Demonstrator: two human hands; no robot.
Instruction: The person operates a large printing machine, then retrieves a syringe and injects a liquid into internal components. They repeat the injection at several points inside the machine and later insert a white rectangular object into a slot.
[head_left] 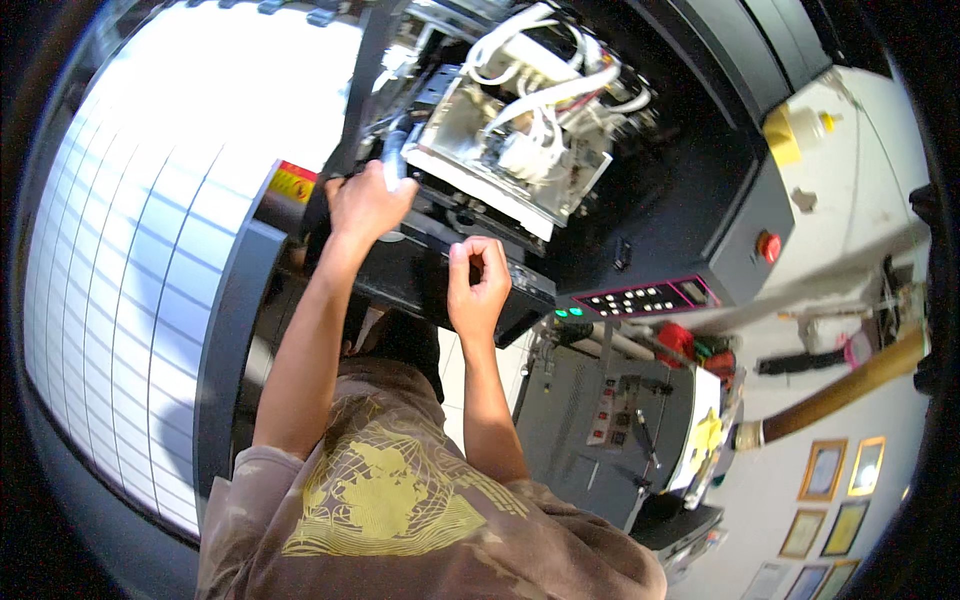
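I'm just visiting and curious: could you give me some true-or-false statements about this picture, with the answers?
1. The left hand is nearer the broad white surface than the right hand is. True.
2. The red button lies left of both hands. False: it is to their right, on the black housing.
3. White tubes loop over the metal frame beyond the hands. True.
4. The right hand is spread flat. False: its fingers curl in toward the thumb.
5. Framed pictures hang at the lower right. True.

Two hands [368,205] [480,290], one carriage [515,140]
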